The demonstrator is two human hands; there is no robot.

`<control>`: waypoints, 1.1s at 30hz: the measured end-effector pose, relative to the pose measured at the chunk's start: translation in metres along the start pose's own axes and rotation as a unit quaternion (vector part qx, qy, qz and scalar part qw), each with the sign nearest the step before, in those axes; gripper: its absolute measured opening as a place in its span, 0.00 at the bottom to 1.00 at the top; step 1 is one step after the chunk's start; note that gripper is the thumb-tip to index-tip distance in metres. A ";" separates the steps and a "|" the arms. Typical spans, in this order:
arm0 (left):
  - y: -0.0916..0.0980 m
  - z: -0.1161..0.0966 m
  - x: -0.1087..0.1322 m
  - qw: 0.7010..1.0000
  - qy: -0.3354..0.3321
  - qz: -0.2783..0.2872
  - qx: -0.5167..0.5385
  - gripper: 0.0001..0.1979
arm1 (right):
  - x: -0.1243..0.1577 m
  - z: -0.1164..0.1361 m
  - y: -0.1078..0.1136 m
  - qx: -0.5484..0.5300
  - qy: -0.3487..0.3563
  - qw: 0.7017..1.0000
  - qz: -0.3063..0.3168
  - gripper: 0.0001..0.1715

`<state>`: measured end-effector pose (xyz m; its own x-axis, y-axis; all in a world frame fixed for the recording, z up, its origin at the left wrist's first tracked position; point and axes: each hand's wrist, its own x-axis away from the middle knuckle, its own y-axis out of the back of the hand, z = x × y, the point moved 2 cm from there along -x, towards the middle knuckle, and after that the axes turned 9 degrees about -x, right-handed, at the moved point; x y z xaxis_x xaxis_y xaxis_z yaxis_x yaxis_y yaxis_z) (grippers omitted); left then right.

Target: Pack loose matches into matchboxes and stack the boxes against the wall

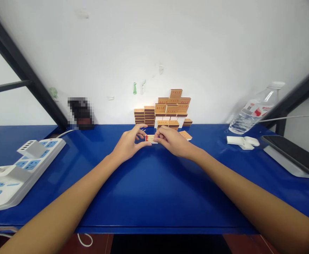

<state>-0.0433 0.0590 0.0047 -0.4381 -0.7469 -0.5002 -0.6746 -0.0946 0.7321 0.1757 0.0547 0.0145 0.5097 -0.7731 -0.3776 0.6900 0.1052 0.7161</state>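
A small open matchbox tray [151, 142] with red-headed matches [149, 138] lies in front of the stacked boxes. My left hand [129, 141] curls round its left end, thumb along the near edge and fingers at the far side. At the tray's right end, my right hand [173, 141] has thumb and fingers pinched together over the tail ends of the matches; whatever is between the fingertips is hidden. A few loose matchsticks [143, 130] show just behind my left fingers. Right of my right hand, a flat matchbox piece [186, 135] rests on the blue table.
Matchboxes [172, 108] are piled against the wall, with a lower stack [149, 116] to their left. A power strip [42, 158] sits left on the table [154, 197]. To the right are a leaning water bottle [257, 107], a white plastic piece [242, 141] and a phone [294, 153].
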 end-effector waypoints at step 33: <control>0.061 0.032 -0.009 0.963 0.086 -0.136 -0.215 0.28 | -0.091 0.005 -0.041 0.213 -0.043 0.966 0.138 0.12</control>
<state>-0.0993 0.0814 0.0392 -0.1497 -0.7498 -0.6445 -0.4254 -0.5395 0.7266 0.0982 0.1174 0.0223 0.5869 -0.8033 -0.1012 0.2512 0.0618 0.9660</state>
